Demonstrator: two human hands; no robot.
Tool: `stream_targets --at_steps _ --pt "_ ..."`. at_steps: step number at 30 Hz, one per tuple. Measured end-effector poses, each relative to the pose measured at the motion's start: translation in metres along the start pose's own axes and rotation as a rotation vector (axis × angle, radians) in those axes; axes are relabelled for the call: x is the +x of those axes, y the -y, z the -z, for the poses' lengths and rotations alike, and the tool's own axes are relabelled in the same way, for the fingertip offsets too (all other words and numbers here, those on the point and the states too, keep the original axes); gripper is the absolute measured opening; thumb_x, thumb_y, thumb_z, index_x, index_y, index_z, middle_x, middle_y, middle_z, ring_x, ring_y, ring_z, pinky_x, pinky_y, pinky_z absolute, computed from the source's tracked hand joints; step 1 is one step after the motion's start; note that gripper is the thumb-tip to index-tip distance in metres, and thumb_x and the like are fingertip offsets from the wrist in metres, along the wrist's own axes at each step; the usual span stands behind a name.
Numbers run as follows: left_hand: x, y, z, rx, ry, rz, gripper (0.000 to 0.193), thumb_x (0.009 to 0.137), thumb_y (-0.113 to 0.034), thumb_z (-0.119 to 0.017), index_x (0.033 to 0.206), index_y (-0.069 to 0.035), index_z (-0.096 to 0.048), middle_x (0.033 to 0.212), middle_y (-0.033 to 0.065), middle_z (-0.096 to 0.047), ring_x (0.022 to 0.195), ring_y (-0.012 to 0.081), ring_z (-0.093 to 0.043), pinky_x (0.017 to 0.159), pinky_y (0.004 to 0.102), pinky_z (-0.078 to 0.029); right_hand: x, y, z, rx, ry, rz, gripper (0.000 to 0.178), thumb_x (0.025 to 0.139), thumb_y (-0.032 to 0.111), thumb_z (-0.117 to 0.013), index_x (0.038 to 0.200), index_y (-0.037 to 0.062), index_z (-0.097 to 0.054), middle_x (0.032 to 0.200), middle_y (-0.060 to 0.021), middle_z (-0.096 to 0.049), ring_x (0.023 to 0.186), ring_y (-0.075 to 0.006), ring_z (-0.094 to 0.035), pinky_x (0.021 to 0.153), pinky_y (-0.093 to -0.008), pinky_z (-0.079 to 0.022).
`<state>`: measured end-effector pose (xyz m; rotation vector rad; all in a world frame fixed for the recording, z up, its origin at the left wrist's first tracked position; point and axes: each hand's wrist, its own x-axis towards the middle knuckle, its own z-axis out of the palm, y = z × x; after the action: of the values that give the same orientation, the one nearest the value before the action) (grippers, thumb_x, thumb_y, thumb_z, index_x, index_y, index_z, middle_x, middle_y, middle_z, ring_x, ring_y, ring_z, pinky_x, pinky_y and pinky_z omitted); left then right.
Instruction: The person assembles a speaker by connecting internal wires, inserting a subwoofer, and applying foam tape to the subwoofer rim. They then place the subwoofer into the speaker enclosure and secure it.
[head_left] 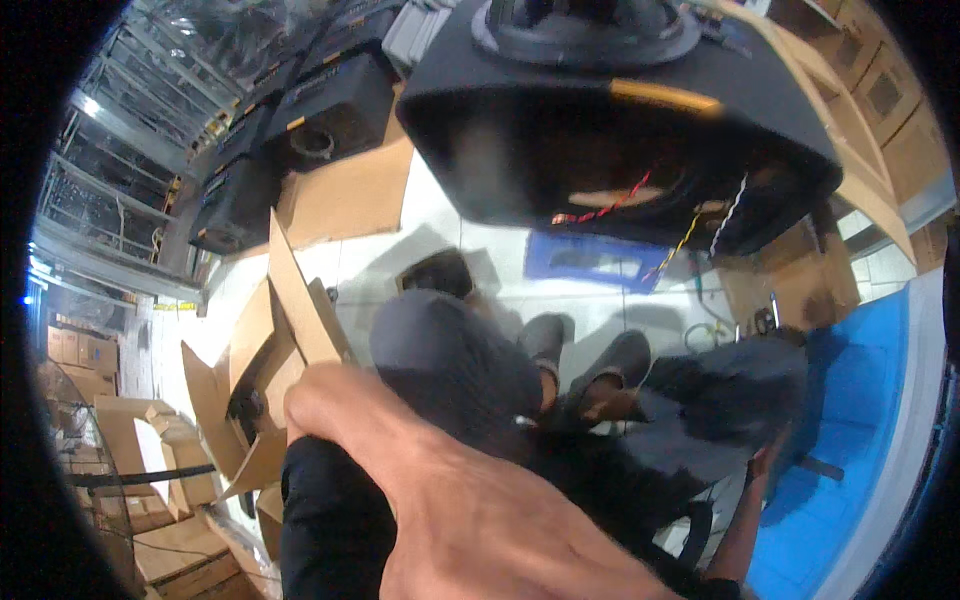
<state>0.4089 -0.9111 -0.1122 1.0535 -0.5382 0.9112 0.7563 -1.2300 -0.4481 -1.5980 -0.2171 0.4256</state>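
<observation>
My left arm is bent, with its elbow at the left and a black sleeve below. The left hand (490, 535) is very close, its back toward me, near the lower edge; its fingers are out of view. My right forearm runs down the right side. Only a sliver of the right hand (766, 458) shows beside my grey trouser leg (710, 400), the fingers hidden. Ahead of my knees is a large black speaker cabinet (560, 130), apart from both hands. Red twisted wires (610, 209), yellow-black wires (682, 244) and white wires (730, 213) hang from its openings.
Opened cardboard boxes (255, 350) stand at my left. More black cabinets (325, 110) sit on flat cardboard (350, 195) at the back left. A blue panel (590, 262) lies on the tiled floor near my shoes (620, 355). A blue surface (850, 420) lines the right.
</observation>
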Motion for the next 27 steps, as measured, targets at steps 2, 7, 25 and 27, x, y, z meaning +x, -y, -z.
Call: stream_targets --at_steps 2,7,25,27 --pt "-0.002 -0.001 -0.005 0.075 -0.036 0.002 0.061 0.101 -0.049 -0.047 0.101 0.008 -0.068 0.089 0.0234 -0.072 0.068 0.0295 -0.071 0.057 0.0371 -0.059 0.015 0.028 -0.020 -0.037 0.022 0.205 0.056 0.106 0.030 -0.051 0.153 0.0010 -0.040 0.154 -0.0206 -0.046 0.142 -0.0315 -0.044 0.118 -0.0433 -0.035" --pt "-0.004 0.006 -0.027 0.179 -0.145 -0.041 0.078 0.102 -0.062 -0.041 0.101 0.012 -0.067 0.087 0.0264 -0.071 0.062 0.0280 -0.071 0.052 0.0337 -0.058 0.027 0.104 -0.064 -0.533 -0.120 0.424 0.049 0.106 0.017 -0.056 0.150 -0.0019 -0.043 0.153 -0.0185 -0.048 0.141 -0.0302 -0.046 0.117 -0.0416 -0.036" --pt "0.030 -0.046 0.111 0.757 -0.047 0.230 0.025 0.103 -0.019 -0.059 0.090 0.000 -0.069 0.092 0.0136 -0.072 0.082 0.0198 -0.066 0.077 0.0326 -0.052 -0.013 0.236 -0.204 -0.452 0.017 0.718 0.031 0.103 0.005 -0.055 0.133 -0.0020 -0.061 0.137 -0.0154 -0.063 0.128 -0.0273 -0.058 0.109 -0.0387 -0.044" --pt "0.051 -0.057 0.135 1.197 -0.223 0.297 0.026 0.102 -0.023 -0.061 0.093 0.000 -0.072 0.091 0.0110 -0.073 0.078 0.0145 -0.064 0.074 0.0304 -0.051 -0.010 0.260 -0.228 -0.455 0.124 0.827 0.029 0.102 0.003 -0.055 0.129 -0.0015 -0.063 0.135 -0.0152 -0.065 0.127 -0.0265 -0.059 0.109 -0.0377 -0.044"
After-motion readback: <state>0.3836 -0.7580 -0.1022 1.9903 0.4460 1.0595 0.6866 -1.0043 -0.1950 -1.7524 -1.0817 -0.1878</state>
